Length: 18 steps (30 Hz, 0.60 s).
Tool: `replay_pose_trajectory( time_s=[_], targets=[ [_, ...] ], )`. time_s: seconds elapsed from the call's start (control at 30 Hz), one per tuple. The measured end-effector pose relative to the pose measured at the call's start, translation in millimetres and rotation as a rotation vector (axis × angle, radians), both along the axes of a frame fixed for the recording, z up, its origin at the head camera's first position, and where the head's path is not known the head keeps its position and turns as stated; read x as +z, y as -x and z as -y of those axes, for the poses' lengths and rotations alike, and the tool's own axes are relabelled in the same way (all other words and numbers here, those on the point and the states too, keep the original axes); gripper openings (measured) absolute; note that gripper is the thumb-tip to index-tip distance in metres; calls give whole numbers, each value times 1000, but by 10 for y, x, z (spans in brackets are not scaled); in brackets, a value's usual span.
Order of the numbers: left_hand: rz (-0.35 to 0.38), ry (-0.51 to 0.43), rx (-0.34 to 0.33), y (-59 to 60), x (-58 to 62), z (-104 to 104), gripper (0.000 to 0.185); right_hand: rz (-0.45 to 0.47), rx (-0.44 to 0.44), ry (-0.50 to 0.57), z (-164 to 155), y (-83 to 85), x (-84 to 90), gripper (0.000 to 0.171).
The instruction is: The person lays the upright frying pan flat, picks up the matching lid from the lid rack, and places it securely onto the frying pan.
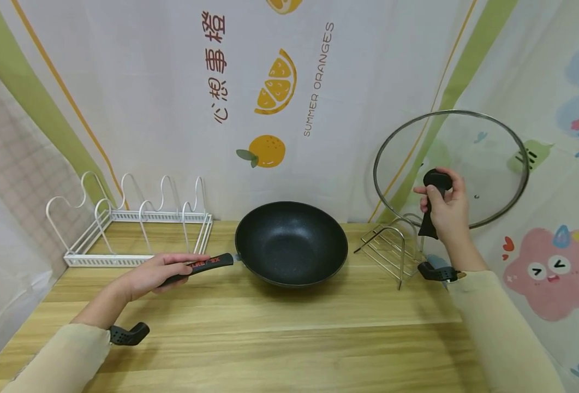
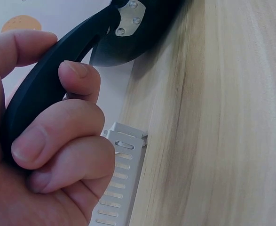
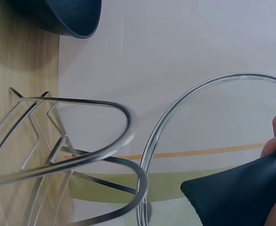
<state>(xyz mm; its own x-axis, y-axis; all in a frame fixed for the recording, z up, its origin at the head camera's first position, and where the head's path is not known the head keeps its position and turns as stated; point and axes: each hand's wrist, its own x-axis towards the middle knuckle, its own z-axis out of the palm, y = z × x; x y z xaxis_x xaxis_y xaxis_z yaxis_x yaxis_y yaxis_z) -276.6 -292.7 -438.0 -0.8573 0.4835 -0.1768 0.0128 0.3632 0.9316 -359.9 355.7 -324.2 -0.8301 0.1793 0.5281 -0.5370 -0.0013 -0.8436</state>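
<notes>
The black wok [image 1: 291,243] stands on the wooden worktop [image 1: 289,333], about in the middle, and its bowl is empty and uncovered. The left hand [image 1: 154,273] is at 9 o'clock from the wok; its fingers [image 2: 58,136] are curled round the black wok handle [image 1: 206,266], so the pan is held steady but it rests on the wood and is not lifted. The right hand [image 1: 446,210] is at 3 o'clock from the wok and grips the black knob handle [image 1: 434,202] of the glass lid [image 1: 451,166], which is held upright in the air, just above the small steel wire rack [image 1: 392,245]. From the right wrist view the lid rim [image 3: 161,136] seems free of the rack wires, not seated between them. So I judge the lid is out of its rack and in the hand, and it is not on the wok. The white pot rack [image 1: 132,226] at 10 o'clock holds nothing.
</notes>
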Motion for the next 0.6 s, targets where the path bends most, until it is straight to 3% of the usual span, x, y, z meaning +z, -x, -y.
replay_pose_trajectory(
  time_s=[0.6],
  targets=[
    [-11, -25, -35, 9, -4, 4, 47, -3, 101, 31, 4, -56, 163, 45]
  ],
)
